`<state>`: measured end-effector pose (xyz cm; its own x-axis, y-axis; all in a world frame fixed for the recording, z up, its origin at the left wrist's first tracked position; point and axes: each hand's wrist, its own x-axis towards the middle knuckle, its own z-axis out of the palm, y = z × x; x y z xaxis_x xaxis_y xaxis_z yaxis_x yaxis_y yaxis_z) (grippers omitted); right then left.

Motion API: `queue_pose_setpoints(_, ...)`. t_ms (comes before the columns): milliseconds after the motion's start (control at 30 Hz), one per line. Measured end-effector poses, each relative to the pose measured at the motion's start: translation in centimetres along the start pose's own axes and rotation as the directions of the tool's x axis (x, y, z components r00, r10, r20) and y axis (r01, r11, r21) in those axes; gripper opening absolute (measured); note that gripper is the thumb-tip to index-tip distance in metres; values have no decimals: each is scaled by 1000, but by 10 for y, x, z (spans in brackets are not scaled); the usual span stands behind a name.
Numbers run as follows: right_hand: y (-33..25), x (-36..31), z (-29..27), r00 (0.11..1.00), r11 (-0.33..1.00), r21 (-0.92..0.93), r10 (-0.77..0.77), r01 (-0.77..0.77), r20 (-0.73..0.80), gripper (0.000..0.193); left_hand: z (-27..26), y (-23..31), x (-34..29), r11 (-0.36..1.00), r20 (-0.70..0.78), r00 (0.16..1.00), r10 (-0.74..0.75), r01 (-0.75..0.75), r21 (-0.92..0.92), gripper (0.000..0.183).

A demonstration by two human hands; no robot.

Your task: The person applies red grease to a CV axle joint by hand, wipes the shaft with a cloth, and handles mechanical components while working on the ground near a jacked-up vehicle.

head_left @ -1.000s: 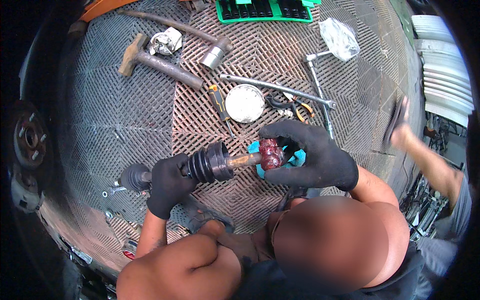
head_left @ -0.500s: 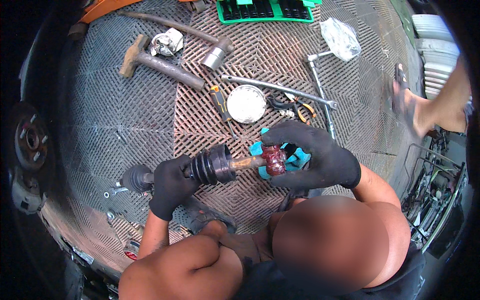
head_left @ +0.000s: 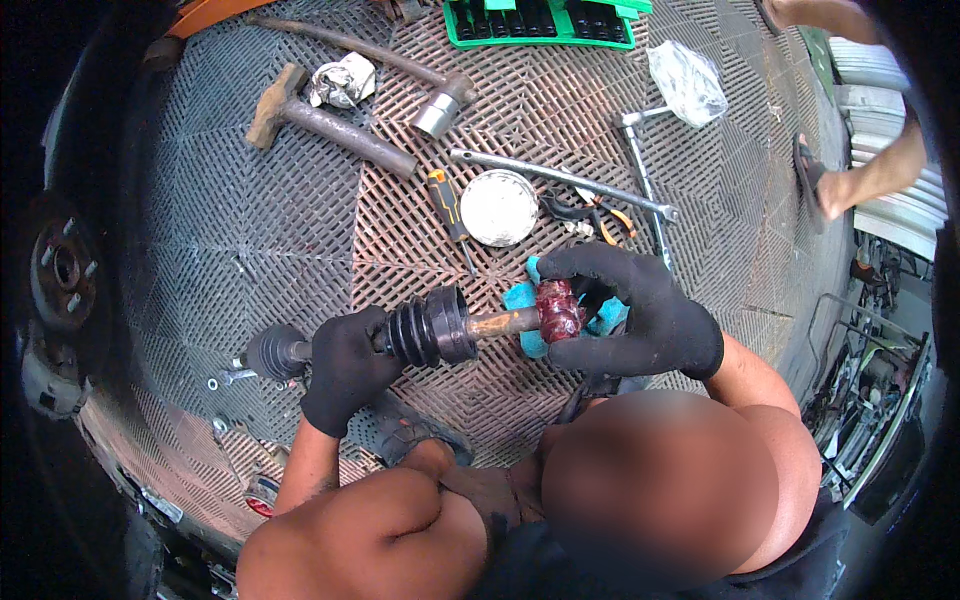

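Note:
A drive shaft (CV axle) (head_left: 505, 322) lies nearly level across my lap side, held above the floor mat. My left hand (head_left: 350, 368), in a black glove, is wrapped round the shaft between its outer joint (head_left: 277, 353) and a black ribbed rubber boot (head_left: 430, 328). The boot's wide mouth faces right. My right hand (head_left: 650, 315), also gloved, curls its fingers and thumb over opposite sides of the joint (head_left: 560, 312) at the right end, which is coated in dark red grease. A turquoise cloth (head_left: 522, 300) shows behind that joint, partly hidden.
On the mat lie a sledgehammer (head_left: 330, 130), another long-handled tool (head_left: 440, 85) by a socket, a screwdriver (head_left: 446, 205), a white round lid (head_left: 499, 208), pliers (head_left: 610, 220), a long wrench (head_left: 570, 182) and a plastic bag (head_left: 688, 82). A person's foot (head_left: 822, 190) is at right.
The other person's near leg has moved up and away at the right, and a second leg shows at the top. My hands keep their hold, with the greased joint slightly turned.

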<state>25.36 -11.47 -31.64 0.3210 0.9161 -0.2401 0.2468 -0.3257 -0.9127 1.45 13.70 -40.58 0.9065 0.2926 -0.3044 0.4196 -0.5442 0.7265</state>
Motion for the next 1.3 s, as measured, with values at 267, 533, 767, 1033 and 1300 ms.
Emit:
queue_pose_setpoints(267, -2, -1, 1, 998, 996, 52, 68, -67, -7, 72, -2, 0, 0, 999, 37, 999, -37, 36, 7, 17)
queue_pose_setpoints(533, 4, 6, -2, 969, 961, -121, -248, 247, 11, 69, -2, 2, 0, 998, 30, 998, -55, 55, 11, 17)
queue_pose_setpoints(767, 3, 2, -3, 991, 988, -75, -132, 133, 24, 71, -2, 2, -2, 999, 20, 999, -36, 36, -17, 18)
queue_pose_setpoints(1033, 0, -2, 6, 995, 988, 127, 91, -87, -29, 68, -2, 3, -1, 998, 36, 998, -59, 58, 15, 16)
queue_pose_setpoints(1300, 0, -4, 7, 971, 961, 155, 236, -229, -27, 69, 1, 1, 0, 1000, 11, 1000, -22, 22, -16, 16)
